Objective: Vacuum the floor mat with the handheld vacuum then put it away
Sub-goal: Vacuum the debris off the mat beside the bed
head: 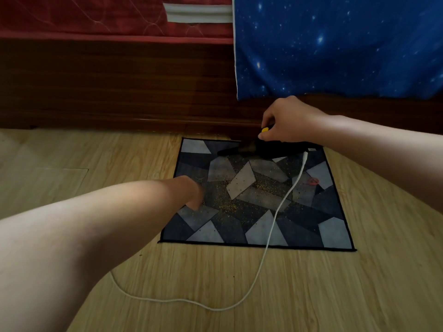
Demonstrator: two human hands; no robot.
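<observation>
A square floor mat (330,204) with grey and dark blue patches lies on the wooden floor, strewn with fine yellowish crumbs in its middle. A black handheld vacuum (259,149) with a yellow button lies along the mat's far edge, nozzle pointing left. My right hand (285,121) grips the vacuum from above, thumb by the yellow button. My left hand (194,192) presses down on the mat's left part; its fingers are mostly hidden behind the wrist. A white cable (275,216) runs from the vacuum's rear across the mat.
The cable loops over the wooden floor (311,295) toward me and passes under my left arm. Just behind the mat stands a dark wooden bed frame (119,87). A red mattress (84,15) and a blue starry sheet (335,44) hang above it.
</observation>
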